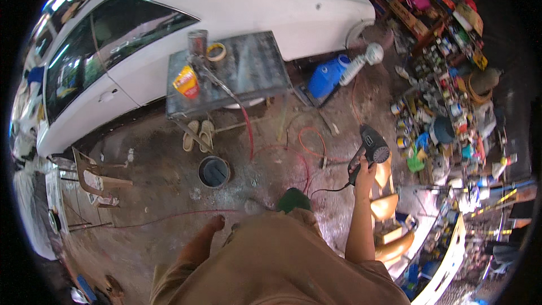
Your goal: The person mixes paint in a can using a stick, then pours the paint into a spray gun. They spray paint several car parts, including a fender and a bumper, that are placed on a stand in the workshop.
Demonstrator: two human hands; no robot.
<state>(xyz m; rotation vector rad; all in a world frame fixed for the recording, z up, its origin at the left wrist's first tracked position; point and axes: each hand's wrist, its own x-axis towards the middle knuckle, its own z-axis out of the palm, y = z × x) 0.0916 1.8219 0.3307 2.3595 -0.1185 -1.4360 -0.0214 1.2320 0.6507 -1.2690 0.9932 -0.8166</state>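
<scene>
My right hand [365,170] is wrapped round the handle of a black hair dryer [374,146] with a round grille at its rear end. Its dark cord [330,190] trails away to the left across the floor. Just beyond my right forearm stand glossy gold-coloured pieces [384,208], close to the dryer. Low at my left side hangs my left hand [217,223], near no object; its fingers are too small and blurred to make out. A dark green rounded thing [293,199] shows at the front of my body.
A white car [243,0] stands ahead, behind a metal table [254,62] bearing a spray gun [197,45], tape roll [216,52] and yellow-red packet [186,83]. A bucket [214,171], clogs [199,136], red hose [248,127] and blue jug [329,76] occupy the floor. Cluttered shelves [446,107] line the right.
</scene>
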